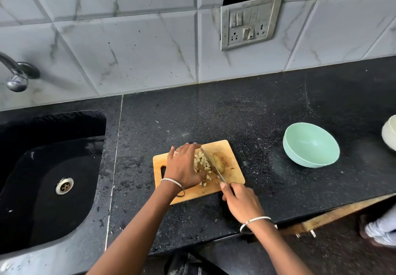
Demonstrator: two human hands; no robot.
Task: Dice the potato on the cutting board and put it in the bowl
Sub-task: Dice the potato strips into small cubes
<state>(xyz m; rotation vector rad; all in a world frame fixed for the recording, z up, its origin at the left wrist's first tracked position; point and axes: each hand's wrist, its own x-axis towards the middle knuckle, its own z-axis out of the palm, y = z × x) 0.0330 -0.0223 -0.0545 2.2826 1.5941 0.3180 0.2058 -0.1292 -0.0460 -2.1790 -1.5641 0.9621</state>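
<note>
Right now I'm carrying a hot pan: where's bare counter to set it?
Bare counter runs between tiled wall and cutting board, and between sink and board. Crowded: the board, with left hand, right hand, knife, potato dice; green bowl to its right.

You are looking at one wooden cutting board point(233, 167), one knife point(212, 163), one mint-green bowl point(310, 144), one cream bowl point(390, 133), one sink point(53, 157) and potato dice point(201, 161) too many to count.

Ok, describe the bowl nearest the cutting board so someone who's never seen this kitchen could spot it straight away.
Start at the black counter right of the sink; a wooden cutting board lies on it. Just right of the board stands the bowl. It is mint green and empty, unlike the pale cream vessel cut off at the frame's right edge.
</note>
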